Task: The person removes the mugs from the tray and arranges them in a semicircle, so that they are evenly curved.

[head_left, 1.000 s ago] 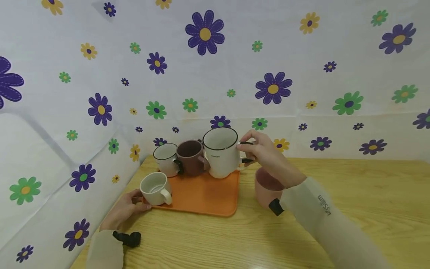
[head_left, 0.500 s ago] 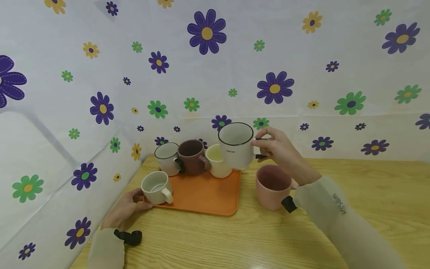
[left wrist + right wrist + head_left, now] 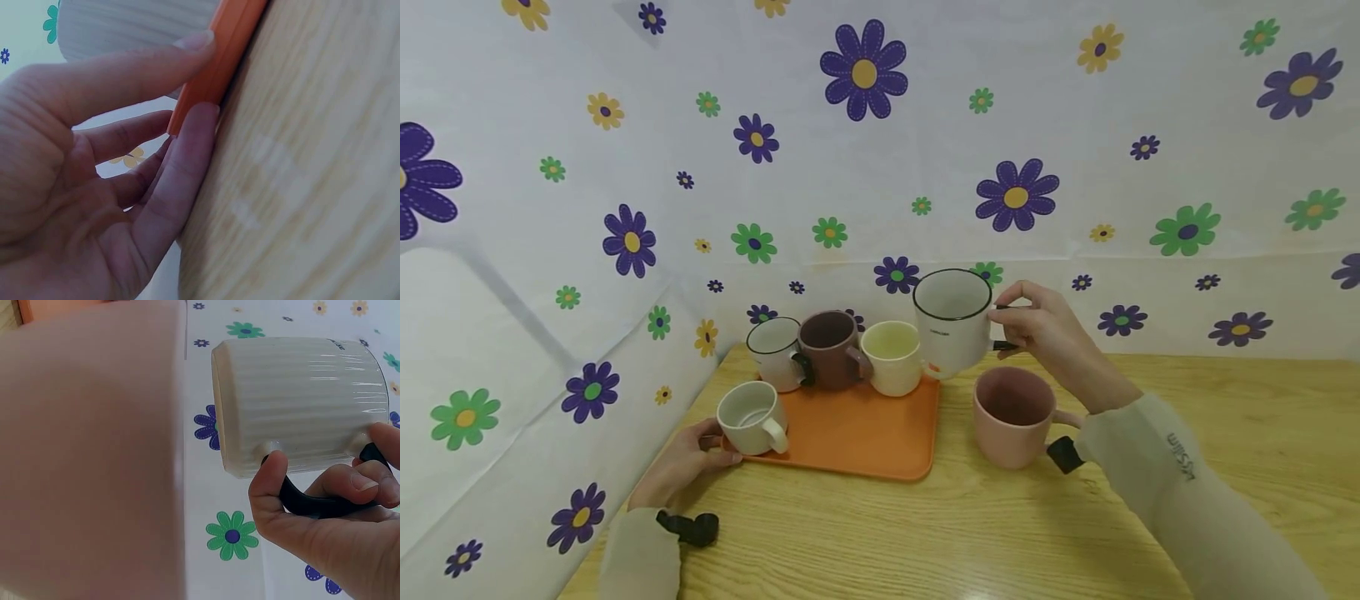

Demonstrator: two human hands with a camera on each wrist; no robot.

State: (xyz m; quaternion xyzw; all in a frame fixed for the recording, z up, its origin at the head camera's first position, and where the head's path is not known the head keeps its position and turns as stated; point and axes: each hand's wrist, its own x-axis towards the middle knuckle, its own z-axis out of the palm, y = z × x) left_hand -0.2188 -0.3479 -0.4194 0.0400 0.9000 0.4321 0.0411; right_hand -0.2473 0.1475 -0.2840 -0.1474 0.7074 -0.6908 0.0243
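My right hand (image 3: 1039,321) grips the black handle of a white mug (image 3: 953,333) with a dark rim. In the right wrist view the fingers curl round that handle (image 3: 312,503); the mug hangs above the table, near the tray's back right corner. With thumb and fingers, my left hand (image 3: 681,462) holds the front left corner of an orange tray (image 3: 865,442); the left wrist view shows the tray's edge (image 3: 219,69) between them. Close to this hand, an off-white mug (image 3: 748,421) stands on the tray. Beneath my right hand a pink mug (image 3: 1011,433) stands on the table.
Along the tray's back edge stand a smaller white mug (image 3: 775,358) with a dark rim, a brown mug (image 3: 829,358) and a cream cup (image 3: 891,367). Flowered sheeting (image 3: 1060,108) rises behind and left of the wooden table (image 3: 1225,433).
My right hand has moved the white mug up and to the right, off the tray's back right part. The cream cup behind it has come into view. My left hand stays at the tray.
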